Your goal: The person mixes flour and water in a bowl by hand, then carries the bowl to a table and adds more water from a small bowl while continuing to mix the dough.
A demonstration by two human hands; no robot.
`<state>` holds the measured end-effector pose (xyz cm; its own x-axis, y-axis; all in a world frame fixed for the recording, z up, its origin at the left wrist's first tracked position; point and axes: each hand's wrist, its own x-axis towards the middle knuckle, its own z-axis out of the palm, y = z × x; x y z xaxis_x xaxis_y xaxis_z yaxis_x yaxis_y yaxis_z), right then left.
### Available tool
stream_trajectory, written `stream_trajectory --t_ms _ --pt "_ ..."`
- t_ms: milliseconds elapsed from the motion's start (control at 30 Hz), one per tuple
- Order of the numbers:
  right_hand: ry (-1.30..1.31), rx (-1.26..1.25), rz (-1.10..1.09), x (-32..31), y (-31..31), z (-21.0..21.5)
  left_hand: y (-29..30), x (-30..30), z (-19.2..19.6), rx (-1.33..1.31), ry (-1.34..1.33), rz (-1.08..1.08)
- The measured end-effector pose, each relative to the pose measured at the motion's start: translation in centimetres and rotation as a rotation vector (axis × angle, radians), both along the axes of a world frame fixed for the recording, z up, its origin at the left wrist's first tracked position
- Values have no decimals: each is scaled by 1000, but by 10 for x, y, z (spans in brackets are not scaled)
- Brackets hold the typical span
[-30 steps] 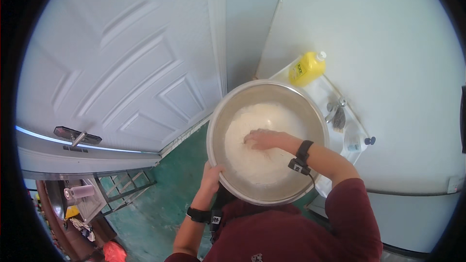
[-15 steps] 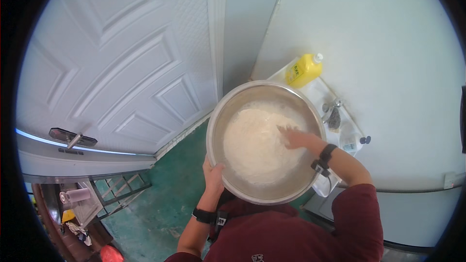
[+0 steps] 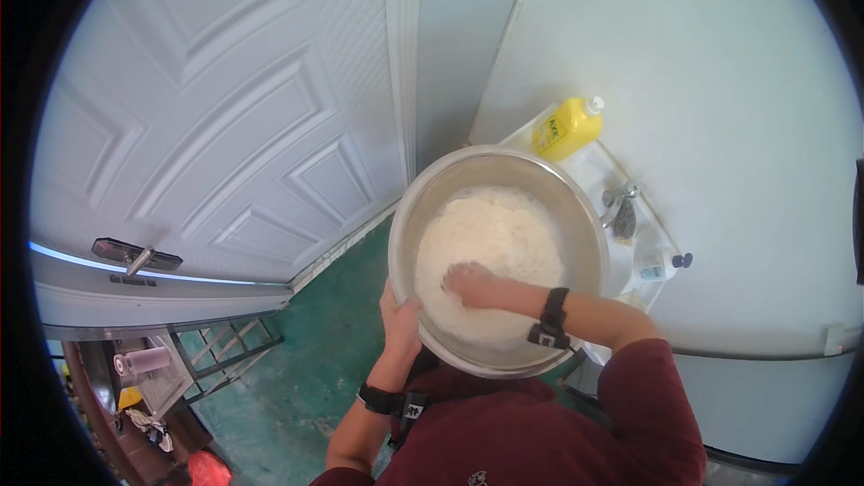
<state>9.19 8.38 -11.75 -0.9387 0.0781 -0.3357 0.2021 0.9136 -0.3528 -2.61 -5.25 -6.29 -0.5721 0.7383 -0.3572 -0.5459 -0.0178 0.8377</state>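
Observation:
A wide stainless steel bowl hangs in front of my body, above the floor. In it lies a broad, loose mound of off-white powder that looks like flour. My left hand grips the bowl's rim at the near left, thumb on the upper side and the fingers hidden underneath. Inside the bowl, my right hand reaches into the powder left of its middle. Its fingertips are sunk in and smeared by motion, so their grip cannot be made out.
Behind the bowl to the right is a white sink with a metal tap, a yellow bottle and a clear bottle. A panelled white door stands at left. A metal-framed stool is lower left.
My right hand has swept from the right side of the powder to its left and nearer me. The powder's surface has shifted. My left hand stays on the rim.

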Motion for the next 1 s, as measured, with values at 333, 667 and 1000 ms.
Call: stream_trajectory --t_ms 333,667,1000 --pt "42 311 -310 68 111 -32 1 1 4 -32 39 0" --pt "-25 -59 -75 100 2 -6 6 -1 4 -14 -9 10" --pt "86 203 -167 -14 47 -27 9 3 2 -60 84 23"
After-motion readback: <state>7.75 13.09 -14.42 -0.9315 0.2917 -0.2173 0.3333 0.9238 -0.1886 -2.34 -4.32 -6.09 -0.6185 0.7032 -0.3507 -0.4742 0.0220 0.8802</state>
